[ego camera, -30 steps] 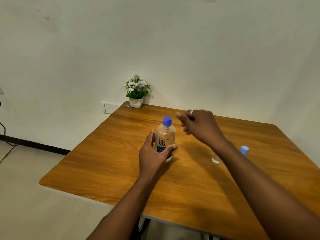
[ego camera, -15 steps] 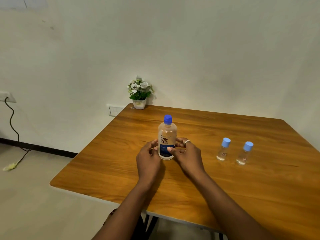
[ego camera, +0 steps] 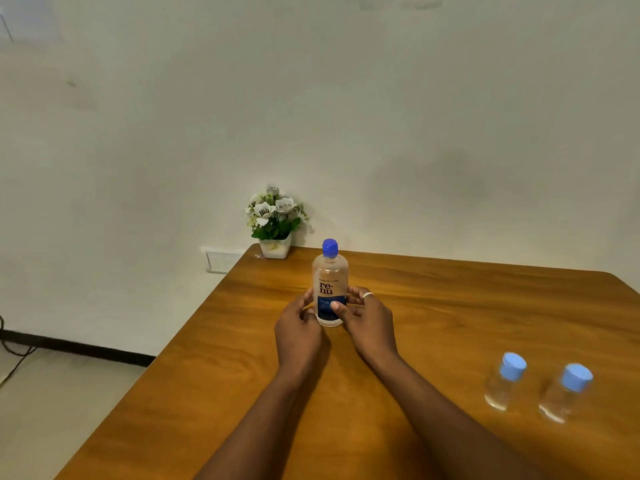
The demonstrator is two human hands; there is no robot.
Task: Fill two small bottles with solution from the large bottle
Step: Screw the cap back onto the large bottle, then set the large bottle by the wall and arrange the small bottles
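Observation:
The large clear bottle [ego camera: 329, 282] with a dark blue cap and a "renu" label stands upright on the wooden table [ego camera: 450, 306]. My left hand [ego camera: 299, 327] and my right hand [ego camera: 367, 318] grip its lower part from either side, the right thumb across the blue label. A ring shows on my right hand. Two small clear bottles with light blue caps stand at the right, one [ego camera: 504, 382] beside the other [ego camera: 566, 393], both capped and apart from my hands.
A small white pot of white flowers [ego camera: 275, 221] sits at the table's far left corner against the wall. A wall socket [ego camera: 221, 259] lies just left of that corner. The table's left edge drops to the floor, where a cable runs.
My right hand came down from near the cap to the bottle's lower side and stays there. The camera has tilted up and left, so the small bottles now sit lower right.

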